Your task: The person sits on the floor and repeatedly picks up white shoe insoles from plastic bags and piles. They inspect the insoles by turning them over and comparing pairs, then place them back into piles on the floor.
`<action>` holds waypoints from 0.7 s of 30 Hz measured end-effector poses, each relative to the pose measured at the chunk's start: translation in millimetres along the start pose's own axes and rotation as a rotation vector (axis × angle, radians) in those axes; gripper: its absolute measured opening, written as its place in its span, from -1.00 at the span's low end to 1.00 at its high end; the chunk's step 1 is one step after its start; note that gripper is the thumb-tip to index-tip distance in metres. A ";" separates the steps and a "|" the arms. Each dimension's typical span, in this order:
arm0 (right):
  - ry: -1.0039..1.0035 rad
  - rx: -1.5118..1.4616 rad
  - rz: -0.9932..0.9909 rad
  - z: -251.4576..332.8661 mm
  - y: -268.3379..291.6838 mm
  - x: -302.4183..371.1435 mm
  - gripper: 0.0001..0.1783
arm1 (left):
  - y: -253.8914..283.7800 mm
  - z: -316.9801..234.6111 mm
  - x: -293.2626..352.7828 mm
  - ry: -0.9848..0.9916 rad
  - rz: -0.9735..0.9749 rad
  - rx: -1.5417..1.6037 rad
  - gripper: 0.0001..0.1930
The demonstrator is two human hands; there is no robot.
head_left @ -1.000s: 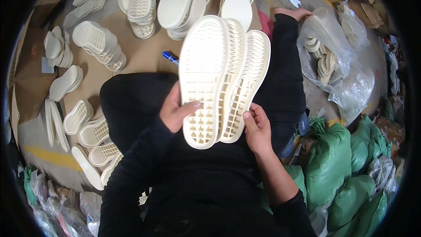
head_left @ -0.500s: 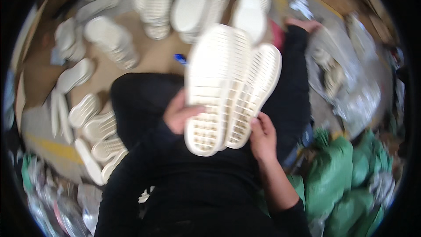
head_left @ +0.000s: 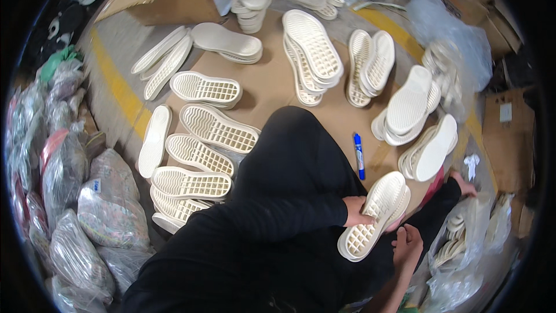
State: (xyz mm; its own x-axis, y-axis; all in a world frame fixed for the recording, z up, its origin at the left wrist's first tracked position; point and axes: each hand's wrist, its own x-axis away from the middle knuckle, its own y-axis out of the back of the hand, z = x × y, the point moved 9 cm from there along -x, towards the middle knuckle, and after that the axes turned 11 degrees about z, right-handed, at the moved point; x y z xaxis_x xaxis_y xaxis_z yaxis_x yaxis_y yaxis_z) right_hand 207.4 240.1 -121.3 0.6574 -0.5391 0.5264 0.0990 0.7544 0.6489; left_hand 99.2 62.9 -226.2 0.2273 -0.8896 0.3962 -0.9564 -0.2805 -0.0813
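Observation:
A small stack of cream shoe soles (head_left: 379, 211) is held over my right leg, tilted, its wavy and gridded side facing up. Gripping its left edge is my left hand (head_left: 357, 212), thumb across the top sole. My right hand (head_left: 409, 246) is just right of the stack, its fingers curled in with nothing visible in them. A blue marker pen (head_left: 359, 156) lies on the cardboard sheet (head_left: 266, 90) above my left hand. Two sole piles, one pile (head_left: 431, 149) and another pile (head_left: 407, 104), stand beyond the pen to the right.
More sole piles (head_left: 313, 52) spread across the cardboard, with further soles (head_left: 217, 127) left of my knee. Clear bags of soles (head_left: 454, 237) lie at the right. Stuffed plastic bags (head_left: 113, 197) crowd the left side. Cardboard boxes (head_left: 507, 139) stand at the edges.
The view has swung left. The fanned soles, earlier between both hands in front of me, are now lower right and closer together. My right hand has come off them; my left still holds them.

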 end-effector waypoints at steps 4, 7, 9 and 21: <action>0.071 0.116 0.038 24.3 -3.6 -16.2 -0.68 | -1.0 -8.2 -1.3 -0.128 0.001 -0.009 -0.33; 0.249 0.211 0.090 47.1 -19.7 -25.1 -0.66 | -4.7 4.8 -0.6 0.003 -0.029 -0.135 -0.37; 0.280 0.350 0.117 53.2 -38.3 -26.2 -0.62 | -3.0 4.9 3.3 -0.013 -0.085 -0.166 -0.35; 0.316 0.483 0.229 40.1 -54.6 -34.3 -0.52 | 4.0 14.3 16.5 0.064 -0.090 -0.070 -0.37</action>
State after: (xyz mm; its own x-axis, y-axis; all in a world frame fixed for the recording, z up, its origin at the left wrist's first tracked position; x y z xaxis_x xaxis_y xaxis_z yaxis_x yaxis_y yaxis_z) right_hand 149.5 202.3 -152.8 0.8186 -0.1912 0.5417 -0.3715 0.5430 0.7531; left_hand 101.7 41.9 -233.0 0.3031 -0.8364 0.4566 -0.9435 -0.3308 0.0203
